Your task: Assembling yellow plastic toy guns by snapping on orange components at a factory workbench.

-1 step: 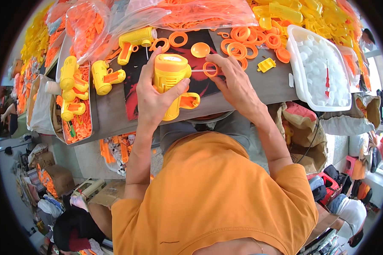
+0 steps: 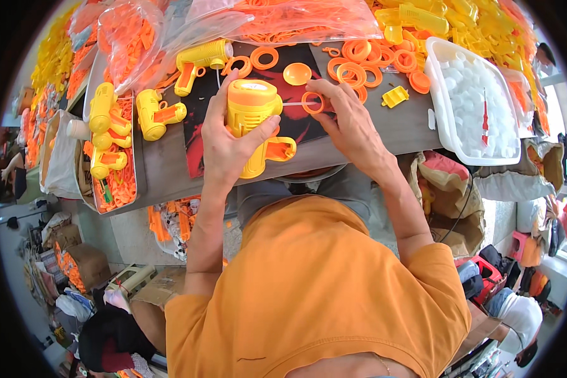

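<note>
My left hand [image 2: 232, 135] is wrapped round a yellow toy water gun body [image 2: 253, 115], holding it on end with its handle toward me and an orange part at its top. A thin whitish tube [image 2: 293, 104] runs from its side toward my right hand [image 2: 349, 120]. Between the thumb and fingers of that hand is a small orange ring [image 2: 312, 103], which lies over the tube; I cannot tell whether the tube passes through it. Just beyond are an orange cup-shaped part [image 2: 297, 74] and a larger orange ring [image 2: 264, 58].
Several yellow toy guns [image 2: 157, 114] lie at the left beside a tray [image 2: 135, 183] of orange parts. Orange rings [image 2: 351, 74] and a small yellow piece [image 2: 395, 96] are at the right. A white bin [image 2: 463, 151] holds pale caps and a red screwdriver [image 2: 484, 123]. Clear bags [image 2: 309, 19] line the back.
</note>
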Demonstrator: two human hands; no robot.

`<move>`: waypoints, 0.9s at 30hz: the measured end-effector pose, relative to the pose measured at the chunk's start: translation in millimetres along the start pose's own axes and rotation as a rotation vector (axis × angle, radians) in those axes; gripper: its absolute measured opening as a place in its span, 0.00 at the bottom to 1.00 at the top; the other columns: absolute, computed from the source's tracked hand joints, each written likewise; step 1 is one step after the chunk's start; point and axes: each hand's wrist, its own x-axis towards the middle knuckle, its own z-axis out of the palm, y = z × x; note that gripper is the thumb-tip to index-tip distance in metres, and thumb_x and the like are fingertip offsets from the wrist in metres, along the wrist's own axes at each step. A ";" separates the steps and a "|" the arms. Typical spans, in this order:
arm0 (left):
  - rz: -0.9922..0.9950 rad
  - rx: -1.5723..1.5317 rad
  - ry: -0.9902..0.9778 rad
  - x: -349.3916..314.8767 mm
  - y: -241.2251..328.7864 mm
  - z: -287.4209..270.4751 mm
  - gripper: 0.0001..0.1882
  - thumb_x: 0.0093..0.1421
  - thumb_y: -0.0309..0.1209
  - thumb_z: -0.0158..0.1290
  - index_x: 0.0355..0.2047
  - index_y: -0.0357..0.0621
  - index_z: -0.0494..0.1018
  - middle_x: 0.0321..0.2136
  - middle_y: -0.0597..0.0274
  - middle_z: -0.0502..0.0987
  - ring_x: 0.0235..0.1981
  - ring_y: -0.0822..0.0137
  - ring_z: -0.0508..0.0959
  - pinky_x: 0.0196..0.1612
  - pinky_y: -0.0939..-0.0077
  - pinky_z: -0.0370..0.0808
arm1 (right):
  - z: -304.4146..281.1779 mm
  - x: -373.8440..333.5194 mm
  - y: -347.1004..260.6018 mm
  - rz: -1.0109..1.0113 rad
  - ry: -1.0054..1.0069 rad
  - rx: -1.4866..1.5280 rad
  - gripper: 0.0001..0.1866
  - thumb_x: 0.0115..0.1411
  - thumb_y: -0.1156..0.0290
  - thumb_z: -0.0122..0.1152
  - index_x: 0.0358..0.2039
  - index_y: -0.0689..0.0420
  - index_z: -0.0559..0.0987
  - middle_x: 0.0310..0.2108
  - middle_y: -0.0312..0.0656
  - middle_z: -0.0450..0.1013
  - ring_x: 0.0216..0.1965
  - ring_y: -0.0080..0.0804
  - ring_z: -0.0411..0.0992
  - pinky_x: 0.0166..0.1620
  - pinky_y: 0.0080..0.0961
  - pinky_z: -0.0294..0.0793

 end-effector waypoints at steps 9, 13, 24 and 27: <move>-0.146 -0.320 -0.164 7.3 -10.6 0.7 0.34 0.52 0.29 0.64 0.57 0.36 0.63 0.48 0.56 0.73 0.44 0.70 0.77 0.47 0.75 0.75 | -10.7 0.1 -5.1 0.206 -0.062 0.411 0.11 0.58 0.75 0.61 0.42 0.58 0.73 0.36 0.35 0.74 0.34 0.23 0.68 0.36 0.18 0.68; -0.174 -0.455 -0.241 10.8 -21.9 5.0 0.30 0.54 0.30 0.63 0.55 0.39 0.64 0.50 0.58 0.73 0.50 0.70 0.73 0.53 0.73 0.71 | -2.2 4.1 9.0 0.497 -0.122 1.008 0.09 0.63 0.68 0.59 0.38 0.58 0.73 0.33 0.32 0.73 0.29 0.12 0.65 0.32 0.12 0.64; 0.006 -0.448 -0.045 1.6 -27.3 28.3 0.53 0.51 0.28 0.66 0.67 0.45 0.41 0.50 0.56 0.70 0.48 0.68 0.74 0.50 0.73 0.74 | 42.9 -3.4 -23.4 0.348 0.179 0.930 0.08 0.60 0.74 0.62 0.36 0.61 0.72 0.45 0.39 0.66 0.38 0.16 0.68 0.41 0.16 0.71; 0.065 -0.446 -0.043 2.8 -27.2 30.0 0.53 0.50 0.27 0.66 0.67 0.46 0.42 0.49 0.57 0.69 0.48 0.68 0.74 0.51 0.73 0.74 | 52.4 -8.0 -16.4 0.287 0.227 0.734 0.13 0.58 0.73 0.63 0.40 0.61 0.70 0.56 0.46 0.57 0.48 0.23 0.66 0.48 0.23 0.71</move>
